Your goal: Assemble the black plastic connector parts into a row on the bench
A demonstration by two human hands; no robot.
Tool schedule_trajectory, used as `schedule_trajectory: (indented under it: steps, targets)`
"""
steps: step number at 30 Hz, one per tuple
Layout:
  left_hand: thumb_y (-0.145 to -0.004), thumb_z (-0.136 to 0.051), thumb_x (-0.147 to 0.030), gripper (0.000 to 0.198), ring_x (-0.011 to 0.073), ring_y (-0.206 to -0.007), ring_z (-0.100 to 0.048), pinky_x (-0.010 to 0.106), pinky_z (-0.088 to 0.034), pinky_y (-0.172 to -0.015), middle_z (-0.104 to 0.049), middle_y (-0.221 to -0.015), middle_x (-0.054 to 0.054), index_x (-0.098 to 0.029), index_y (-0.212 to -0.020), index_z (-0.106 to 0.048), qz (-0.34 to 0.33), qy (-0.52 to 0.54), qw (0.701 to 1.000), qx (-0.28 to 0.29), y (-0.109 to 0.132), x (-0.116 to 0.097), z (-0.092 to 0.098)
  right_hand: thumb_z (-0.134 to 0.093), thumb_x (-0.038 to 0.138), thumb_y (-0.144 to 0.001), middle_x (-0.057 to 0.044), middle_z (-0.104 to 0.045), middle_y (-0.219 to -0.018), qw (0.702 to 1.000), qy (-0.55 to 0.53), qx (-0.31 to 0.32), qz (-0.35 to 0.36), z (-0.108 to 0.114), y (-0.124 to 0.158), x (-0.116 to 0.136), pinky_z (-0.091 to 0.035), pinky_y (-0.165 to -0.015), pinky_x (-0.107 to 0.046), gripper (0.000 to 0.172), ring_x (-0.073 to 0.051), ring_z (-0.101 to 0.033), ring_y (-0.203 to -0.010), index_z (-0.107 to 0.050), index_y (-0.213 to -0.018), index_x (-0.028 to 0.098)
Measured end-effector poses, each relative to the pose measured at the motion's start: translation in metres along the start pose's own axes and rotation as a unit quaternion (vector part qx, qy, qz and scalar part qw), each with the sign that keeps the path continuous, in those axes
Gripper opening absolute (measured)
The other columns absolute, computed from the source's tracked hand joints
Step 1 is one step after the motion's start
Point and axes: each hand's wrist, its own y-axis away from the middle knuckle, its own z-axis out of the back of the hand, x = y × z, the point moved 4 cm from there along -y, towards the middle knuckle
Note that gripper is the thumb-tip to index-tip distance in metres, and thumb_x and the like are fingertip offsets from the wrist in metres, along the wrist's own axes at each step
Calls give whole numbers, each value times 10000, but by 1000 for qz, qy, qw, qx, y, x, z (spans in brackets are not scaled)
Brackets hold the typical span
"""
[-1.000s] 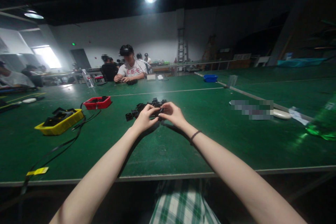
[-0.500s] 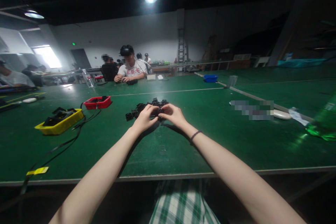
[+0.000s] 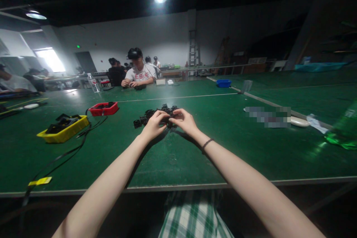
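My left hand [image 3: 155, 124] and my right hand [image 3: 186, 121] meet at the middle of the green table [image 3: 178, 160]. Fingers of both are curled toward each other, with the fingertips closed around a small dark part that they mostly hide. Directly behind and between them lies a pile of small black parts [image 3: 147, 115], blocky in shape; their exact kind is too small to tell. A dark band circles my right wrist.
To the left stand a yellow bin [image 3: 64, 134] and a red bin [image 3: 104, 110], both holding black parts, with black cables [image 3: 80, 143] trailing beside them. A blue bin [image 3: 224, 83] is farther back. At right lies a green bottle [image 3: 344, 130]. Across the table sits a person [image 3: 141, 74].
My right thumb and fingers have shifted slightly at the small part. My left hand stays nearly in place, and the bins have not moved.
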Motion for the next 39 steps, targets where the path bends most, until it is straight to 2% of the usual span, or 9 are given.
schedule_trajectory:
  steps: [3, 8, 14, 24, 30, 39]
  targets:
    - [-713, -580, -18, 394, 202, -994, -613, 346, -526, -872, -611, -1034, 74, -182, -1071, -572, 4, 0, 1000, 7, 0, 1, -1, -792, 317, -618, -69, -681, -963, 999, -25, -10, -20, 0, -1, -4, -552, -773, -333, 405, -163, -663, -795, -610, -949, 172]
    - [-724, -572, -32, 402, 208, -994, -619, 359, -533, -868, -624, -1043, 83, -170, -1101, -555, 6, -2, 1000, 7, 1, 2, -2, -785, 315, -623, -65, -675, -941, 999, -28, -11, -31, 0, -2, -6, -546, -776, -342, 396, -165, -660, -791, -605, -944, 170]
    - [-741, -567, -60, 406, 195, -941, -645, 347, -556, -829, -637, -1030, 83, -165, -1132, -535, 26, 15, 1000, 7, 2, 7, -5, -748, 334, -669, -57, -678, -897, 999, -17, -3, -27, 1, -1, -4, -543, -760, -339, 328, -162, -656, -761, -616, -919, 168]
    - [-771, -612, -139, 426, 205, -977, -666, 389, -555, -882, -654, -1108, 112, -166, -1184, -512, 54, 47, 997, 4, 5, 10, -7, -701, 361, -729, -55, -671, -900, 997, -63, 11, -46, -1, -4, -14, -557, -725, -309, 279, -143, -639, -764, -626, -913, 166]
    - [-778, -613, -148, 375, 195, -957, -662, 372, -555, -863, -667, -1063, 96, -161, -1145, -533, 41, 35, 998, 12, 3, 5, -4, -698, 388, -739, -38, -663, -886, 993, -81, 15, -80, -1, -2, -15, -552, -591, -249, 294, -131, -630, -728, -621, -929, 177]
    - [-806, -595, -141, 200, 206, -1007, -629, 386, -522, -903, -659, -1040, 88, -172, -1004, -598, -6, 13, 1000, 17, 1, -1, -1, -711, 338, -736, -37, -664, -870, 993, -75, 12, -89, -1, -1, -10, -542, -537, -204, 251, -117, -631, -708, -632, -907, 172]
